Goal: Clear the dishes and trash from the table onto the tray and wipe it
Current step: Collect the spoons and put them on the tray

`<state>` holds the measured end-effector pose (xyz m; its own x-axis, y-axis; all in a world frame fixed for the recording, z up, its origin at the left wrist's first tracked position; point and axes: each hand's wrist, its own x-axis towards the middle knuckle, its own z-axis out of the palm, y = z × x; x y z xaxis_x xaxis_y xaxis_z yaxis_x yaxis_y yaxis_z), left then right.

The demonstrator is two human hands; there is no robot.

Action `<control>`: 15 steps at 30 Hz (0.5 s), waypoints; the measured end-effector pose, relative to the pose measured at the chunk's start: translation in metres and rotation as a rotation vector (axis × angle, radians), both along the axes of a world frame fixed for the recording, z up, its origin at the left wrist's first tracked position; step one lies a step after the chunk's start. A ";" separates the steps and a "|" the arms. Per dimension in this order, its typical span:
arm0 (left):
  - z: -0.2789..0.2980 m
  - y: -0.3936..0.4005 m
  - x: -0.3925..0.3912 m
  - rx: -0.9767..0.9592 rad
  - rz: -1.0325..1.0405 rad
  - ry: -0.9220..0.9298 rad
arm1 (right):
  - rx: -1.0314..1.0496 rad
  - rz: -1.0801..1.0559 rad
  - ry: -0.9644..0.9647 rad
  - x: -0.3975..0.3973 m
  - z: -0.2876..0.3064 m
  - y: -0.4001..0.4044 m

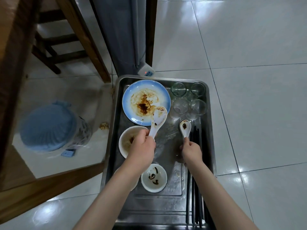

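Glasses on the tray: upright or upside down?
Cannot tell for sure. The four clear glasses stand on end in the metal tray's far right corner, none on its side; which end is up is unclear.

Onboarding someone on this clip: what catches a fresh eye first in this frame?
Two hands over a metal tray, each holding a dirty white spoon: the left hand has the larger spoon resting over the sauce-stained blue plate at the tray's far left, and the right hand pinches the smaller spoon beside the black chopsticks. Four clear glasses cluster in the far right corner.
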<state>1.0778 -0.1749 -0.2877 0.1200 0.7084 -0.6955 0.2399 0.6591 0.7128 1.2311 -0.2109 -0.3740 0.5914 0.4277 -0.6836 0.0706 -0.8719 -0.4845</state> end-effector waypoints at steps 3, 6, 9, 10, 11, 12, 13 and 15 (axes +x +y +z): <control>0.002 0.001 0.005 0.007 -0.027 0.019 | -0.030 0.016 -0.004 0.003 0.003 0.002; 0.007 0.001 0.010 0.024 -0.031 0.027 | -0.043 0.010 0.042 0.004 0.007 0.002; 0.011 0.002 0.013 0.035 -0.023 0.019 | -0.040 0.002 0.062 0.006 0.013 0.001; 0.013 0.003 0.014 0.039 -0.024 0.018 | -0.041 0.008 0.057 0.006 0.015 0.001; 0.015 0.004 0.015 0.042 -0.025 0.017 | -0.041 0.016 0.051 0.007 0.018 0.001; 0.017 0.005 0.016 0.044 -0.028 0.016 | -0.036 0.019 0.049 0.008 0.020 0.001; 0.018 0.006 0.018 0.046 -0.033 0.019 | -0.023 0.015 0.053 0.008 0.022 0.001; 0.020 0.007 0.020 0.052 -0.039 0.029 | 0.009 0.001 0.060 0.009 0.025 0.001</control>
<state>1.0975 -0.1678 -0.2676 0.1290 0.7387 -0.6616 0.2856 0.6112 0.7381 1.2396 -0.2100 -0.3489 0.5491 0.4341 -0.7142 0.0417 -0.8677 -0.4953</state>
